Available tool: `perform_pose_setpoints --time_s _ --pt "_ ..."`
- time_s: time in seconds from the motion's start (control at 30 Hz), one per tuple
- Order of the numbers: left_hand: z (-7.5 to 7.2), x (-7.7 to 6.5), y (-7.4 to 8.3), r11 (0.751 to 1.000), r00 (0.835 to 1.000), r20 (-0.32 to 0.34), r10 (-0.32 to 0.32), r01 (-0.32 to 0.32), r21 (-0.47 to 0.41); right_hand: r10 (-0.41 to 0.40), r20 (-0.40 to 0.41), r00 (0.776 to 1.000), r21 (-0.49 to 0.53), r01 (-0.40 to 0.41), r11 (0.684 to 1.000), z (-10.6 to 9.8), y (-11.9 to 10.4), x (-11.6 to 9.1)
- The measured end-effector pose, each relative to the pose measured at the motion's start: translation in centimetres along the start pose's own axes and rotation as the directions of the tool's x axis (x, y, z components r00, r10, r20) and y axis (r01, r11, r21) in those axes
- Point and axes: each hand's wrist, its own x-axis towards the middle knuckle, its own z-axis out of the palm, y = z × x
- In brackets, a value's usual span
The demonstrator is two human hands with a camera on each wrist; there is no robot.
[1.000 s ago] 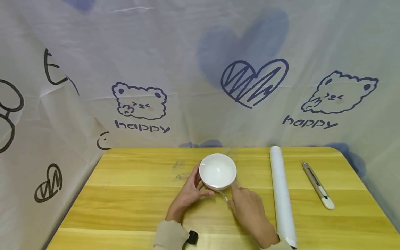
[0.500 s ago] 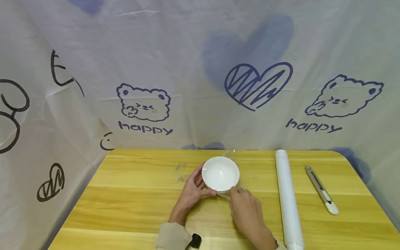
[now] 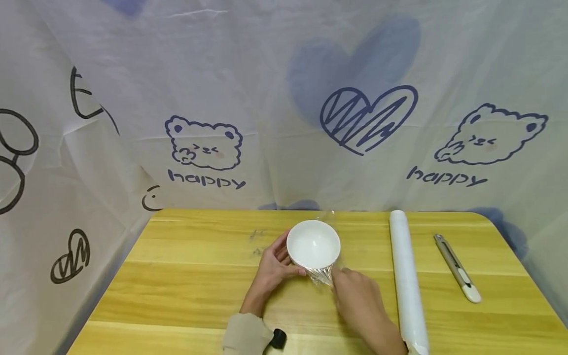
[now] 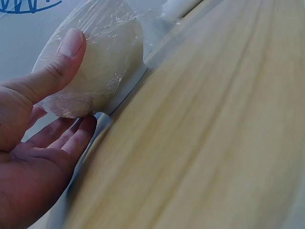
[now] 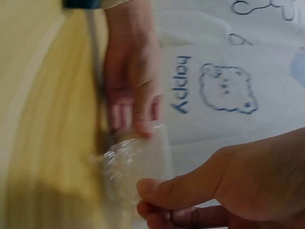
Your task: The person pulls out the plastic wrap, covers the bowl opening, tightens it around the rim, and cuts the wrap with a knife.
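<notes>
A white bowl (image 3: 313, 244) stands on the wooden table, with clear cling film (image 3: 320, 276) gathered in pleats below its near rim. My left hand (image 3: 272, 268) holds the bowl's left side; in the left wrist view the thumb (image 4: 72, 45) presses the film-covered wall and the other fingers lie low against the bowl. At the near right of the bowl, my right hand (image 3: 360, 300) pinches the film. The right wrist view shows its thumb and index finger (image 5: 148, 191) meeting on the wrinkled film (image 5: 126, 160). A loose film edge sticks up behind the bowl.
To the right lies a long white roll (image 3: 407, 281), close beside my right forearm. Farther right is a utility knife (image 3: 457, 268). A printed cloth (image 3: 284, 158) hangs behind the table (image 3: 186, 286) and along its left side.
My right hand has shifted slightly toward me and to the right, drawing the cling film into pleats below the bowl's near rim. My left hand keeps its hold on the bowl.
</notes>
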Motion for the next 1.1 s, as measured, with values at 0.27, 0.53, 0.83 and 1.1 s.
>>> perform_pose_setpoints --time_s 0.27,0.53,0.83,1.1 --pt "0.1 0.1 0.2 1.000 1.000 0.025 -0.008 0.008 -0.014 0.036 -0.050 0.998 0.102 -0.031 0.994 2.8 0.8 0.6" --pt "0.9 -0.2 0.7 0.997 0.992 0.116 -0.059 0.052 0.063 0.116 -0.013 0.993 0.293 -0.108 0.950 3.8 1.3 1.2" --pt "2.0 -0.3 0.0 0.974 1.000 -0.019 0.025 -0.020 0.227 -0.032 0.223 0.974 0.622 -0.117 0.774 3.2 2.3 1.5" --pt "1.3 -0.4 0.2 0.993 1.000 -0.030 -0.004 0.008 0.121 -0.169 0.484 0.859 0.854 -0.420 0.308 3.4 3.4 1.8"
